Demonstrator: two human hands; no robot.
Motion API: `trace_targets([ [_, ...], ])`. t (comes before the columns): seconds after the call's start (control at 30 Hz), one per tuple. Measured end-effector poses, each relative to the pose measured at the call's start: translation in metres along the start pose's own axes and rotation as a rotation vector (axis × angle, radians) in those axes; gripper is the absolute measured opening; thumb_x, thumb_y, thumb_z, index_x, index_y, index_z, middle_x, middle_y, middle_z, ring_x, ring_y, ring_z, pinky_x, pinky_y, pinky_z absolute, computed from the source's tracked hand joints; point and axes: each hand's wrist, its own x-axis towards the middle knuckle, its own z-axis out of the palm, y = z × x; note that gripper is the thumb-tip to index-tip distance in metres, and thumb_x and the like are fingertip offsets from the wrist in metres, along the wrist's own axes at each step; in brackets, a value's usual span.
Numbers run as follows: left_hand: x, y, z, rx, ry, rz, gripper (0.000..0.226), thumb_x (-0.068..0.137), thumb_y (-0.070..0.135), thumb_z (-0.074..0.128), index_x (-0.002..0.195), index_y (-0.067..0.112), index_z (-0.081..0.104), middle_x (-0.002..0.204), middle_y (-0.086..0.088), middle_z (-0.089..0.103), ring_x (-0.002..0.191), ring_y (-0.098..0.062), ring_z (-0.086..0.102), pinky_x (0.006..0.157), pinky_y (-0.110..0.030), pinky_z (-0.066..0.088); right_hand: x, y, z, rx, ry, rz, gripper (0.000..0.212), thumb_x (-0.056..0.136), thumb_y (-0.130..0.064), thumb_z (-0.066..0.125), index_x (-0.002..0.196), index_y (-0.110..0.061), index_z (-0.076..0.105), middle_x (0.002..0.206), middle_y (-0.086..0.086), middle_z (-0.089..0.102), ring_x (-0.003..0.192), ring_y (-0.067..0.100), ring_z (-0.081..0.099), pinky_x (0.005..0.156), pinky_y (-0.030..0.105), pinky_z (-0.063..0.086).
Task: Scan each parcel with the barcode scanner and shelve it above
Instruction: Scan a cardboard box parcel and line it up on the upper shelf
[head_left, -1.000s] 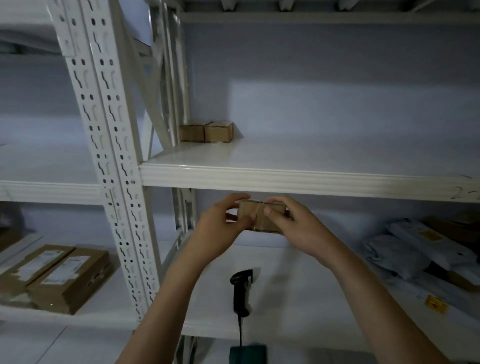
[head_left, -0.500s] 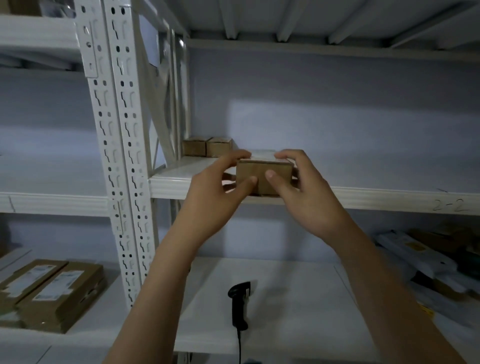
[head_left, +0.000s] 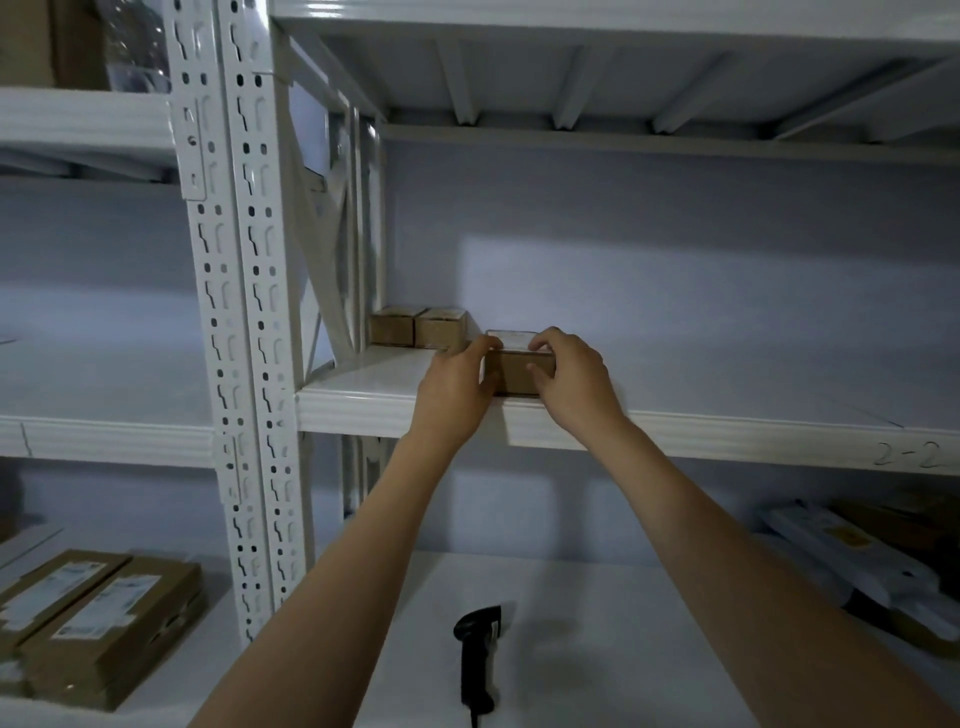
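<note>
Head view: both hands, left (head_left: 457, 387) and right (head_left: 574, 382), grasp the box (head_left: 519, 371), probably resting on shelf (head_left: 727, 436); two boxes (head_left: 418, 327) sit far left.

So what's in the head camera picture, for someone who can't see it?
Two hands, the left hand and right hand, hold a small cardboard box on a white metal shelf, near two similar boxes at the back. A black barcode scanner lies on the shelf below, with more parcels at both sides.
</note>
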Motion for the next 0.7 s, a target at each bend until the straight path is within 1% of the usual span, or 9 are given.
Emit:
trace_targets([
  [0.1,0.015,-0.007,0.005,0.11,-0.015,0.005,0.037,0.092,0.013,0.053,0.128,0.021,0.06,0.123,-0.003,0.064,0.104,-0.03,0.06,0.076,-0.038,0.053,0.013,0.001,0.005,-0.114,-0.016,-0.03,0.026,0.095,-0.017,0.061,0.121,-0.019,0.062,0.121,0.006,0.065,0.103,0.026,0.063,0.086,0.037,0.054],
  [0.17,0.025,-0.01,0.01,0.161,-0.068,0.006,0.042,0.092,0.011,0.049,0.132,0.02,0.058,0.128,-0.002,0.062,0.108,-0.031,0.058,0.078,-0.038,0.051,0.021,0.004,0.008,-0.181,-0.065,-0.034,0.036,0.094,-0.015,0.061,0.13,-0.019,0.061,0.128,0.006,0.063,0.111,0.028,0.061,0.09,0.036,0.052],
  [0.23,0.034,-0.014,0.014,0.195,-0.118,-0.007,0.047,0.091,0.009,0.046,0.137,0.019,0.054,0.133,-0.003,0.059,0.112,-0.033,0.056,0.082,-0.038,0.049,0.028,0.007,0.011,-0.251,-0.158,-0.038,0.048,0.094,-0.015,0.059,0.141,-0.019,0.054,0.141,0.008,0.055,0.122,0.031,0.055,0.099,0.04,0.05],
  [0.3,0.042,-0.017,0.019,0.24,-0.181,-0.02,0.052,0.091,0.008,0.045,0.142,0.019,0.048,0.139,-0.004,0.054,0.116,-0.034,0.054,0.086,-0.041,0.05,0.036,0.011,0.014,-0.314,-0.26,-0.021,0.055,0.096,-0.02,0.055,0.15,-0.021,0.043,0.152,0.009,0.043,0.13,0.035,0.046,0.105,0.043,0.044],
  [0.4,0.055,-0.019,0.026,0.312,-0.295,-0.075,0.055,0.091,0.014,0.049,0.145,0.019,0.042,0.145,-0.005,0.047,0.123,-0.036,0.048,0.094,-0.047,0.048,0.051,0.015,0.018,-0.389,-0.379,0.004,0.061,0.098,-0.025,0.048,0.156,-0.023,0.03,0.155,0.008,0.036,0.131,0.037,0.042,0.108,0.046,0.041],
  [0.53,0.074,-0.023,0.036,0.355,-0.379,-0.098,0.05,0.092,0.011,0.045,0.142,0.012,0.043,0.15,-0.009,0.033,0.13,-0.037,0.038,0.105,-0.049,0.04,0.072,0.016,0.021,-0.395,-0.474,0.024,0.061,0.097,-0.023,0.047,0.155,-0.02,0.029,0.144,0.011,0.049,0.123,0.034,0.052,0.102,0.043,0.046],
  [0.6,0.085,-0.027,0.037,0.399,-0.398,-0.055,0.047,0.092,0.009,0.045,0.139,0.01,0.046,0.147,-0.011,0.033,0.133,-0.034,0.035,0.108,-0.046,0.038,0.081,0.017,0.022,-0.31,-0.5,0.08,0.062,0.097,-0.017,0.049,0.154,-0.015,0.025,0.133,0.016,0.056,0.112,0.033,0.058,0.09,0.036,0.05],
  [0.67,0.095,-0.031,0.035,0.389,-0.402,-0.042,0.051,0.092,0.008,0.045,0.143,0.012,0.043,0.146,-0.011,0.037,0.134,-0.034,0.037,0.107,-0.045,0.039,0.091,0.02,0.023,-0.252,-0.532,0.121,0.063,0.097,-0.014,0.049,0.153,-0.013,0.02,0.125,0.019,0.057,0.1,0.03,0.058,0.077,0.032,0.047],
  [0.7,0.099,-0.033,0.034,0.375,-0.395,-0.043,0.054,0.092,0.008,0.046,0.145,0.015,0.04,0.145,-0.011,0.04,0.132,-0.035,0.041,0.104,-0.046,0.041,0.096,0.022,0.023,-0.248,-0.55,0.129,0.063,0.098,-0.015,0.049,0.153,-0.014,0.019,0.126,0.018,0.056,0.098,0.029,0.056,0.075,0.032,0.045],
])
